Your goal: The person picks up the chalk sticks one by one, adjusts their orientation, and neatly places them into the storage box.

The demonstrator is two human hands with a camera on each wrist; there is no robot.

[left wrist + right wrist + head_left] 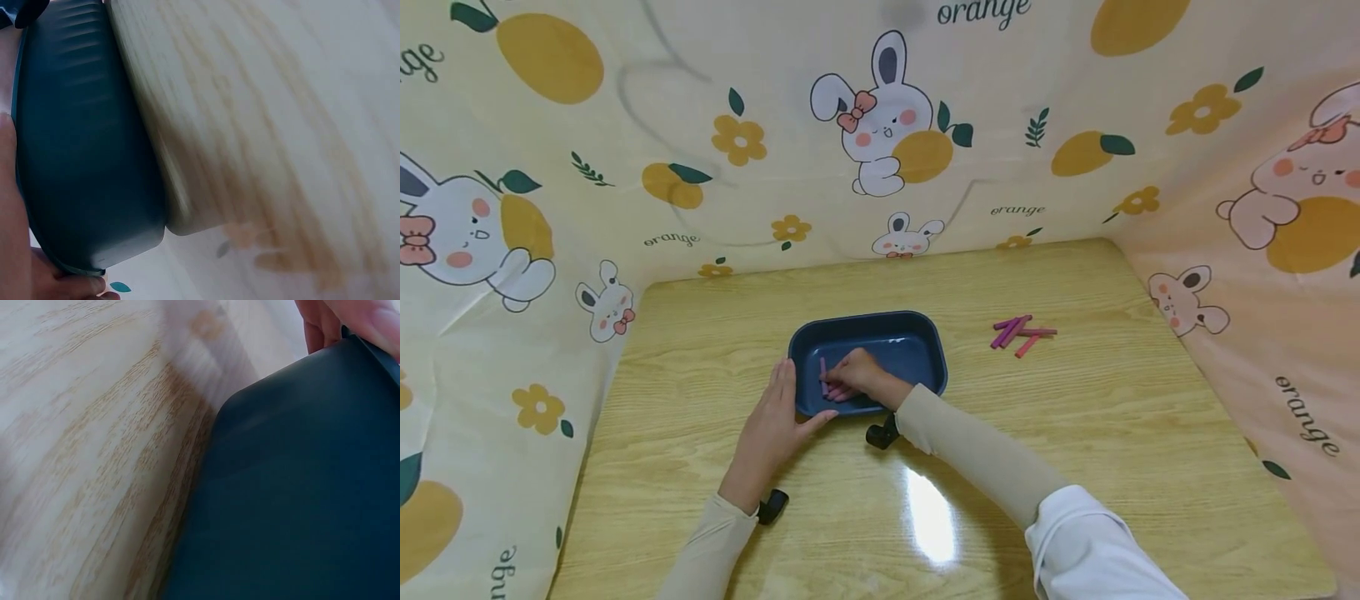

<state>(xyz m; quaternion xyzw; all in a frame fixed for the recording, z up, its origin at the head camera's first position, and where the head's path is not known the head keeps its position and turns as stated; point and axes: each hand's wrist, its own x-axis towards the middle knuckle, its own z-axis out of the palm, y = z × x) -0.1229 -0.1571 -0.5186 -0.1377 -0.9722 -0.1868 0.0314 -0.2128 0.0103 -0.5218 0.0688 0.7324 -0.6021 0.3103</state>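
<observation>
A dark blue rectangular tray (917,354) sits on the table. My left hand (767,429) holds its near left corner, fingers along the left side and thumb at the front rim. In the left wrist view the tray's outer wall (94,156) fills the left side. Reaching over the front rim, my right hand (863,373) is inside the tray, where its fingertips pinch a thin purple stick (823,367) near the left wall. Several pinkish-purple sticks (844,394) lie beneath that hand, partly hidden. The right wrist view shows mostly the tray wall (294,475), so the right fingertips are hidden there.
Right of the tray, several purple and pink sticks (1015,332) lie in a loose, crossing pile on the wood-grain table (1075,450). A printed cloth (985,100) with rabbits and oranges rises behind the table and along both sides.
</observation>
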